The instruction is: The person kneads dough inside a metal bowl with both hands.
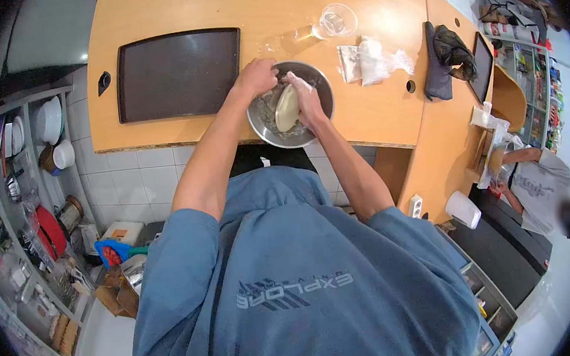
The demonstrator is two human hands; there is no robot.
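A metal mixing bowl [284, 141] stands near the front edge of the wooden table, with smears on its inner wall. Inside it is a smooth, pale lump of dough [286, 109]. My left hand [259, 78] is closed on the bowl's upper left rim. From the right, my right hand [308, 98] reaches into the bowl with its fingers curled around the dough's side. White residue coats those fingers. The underside of the dough is hidden.
Left of the bowl lies a dark baking tray [181, 75]. Behind the bowl is a clear plastic cup [339, 20]; plastic bags of white powder [371, 60] lie to its right. Farther right are a black plastic bag [457, 53] and another person [536, 186] working over a bowl.
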